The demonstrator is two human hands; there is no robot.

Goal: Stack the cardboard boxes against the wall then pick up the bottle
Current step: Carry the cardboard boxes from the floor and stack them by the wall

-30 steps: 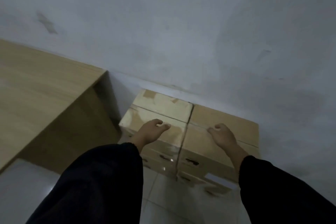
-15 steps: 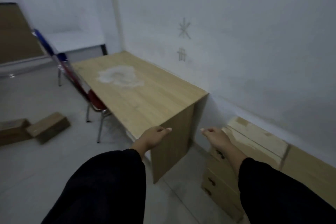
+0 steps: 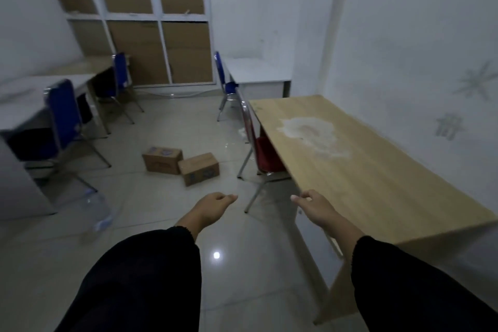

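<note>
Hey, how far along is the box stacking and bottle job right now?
Done: no stack shows in this view. In hand: nothing; the left hand and right hand are empty. Left: the left cardboard box and right cardboard box lie on the floor in mid-room, and the clear bottle sits there untouched.

Table (image 3: 363, 170): red chair (image 3: 265, 153) tucked at its left edge; boxes (image 3: 162, 160) farther left; bottle (image 3: 97, 210) beyond them; bare floor (image 3: 161, 210) between.
</note>
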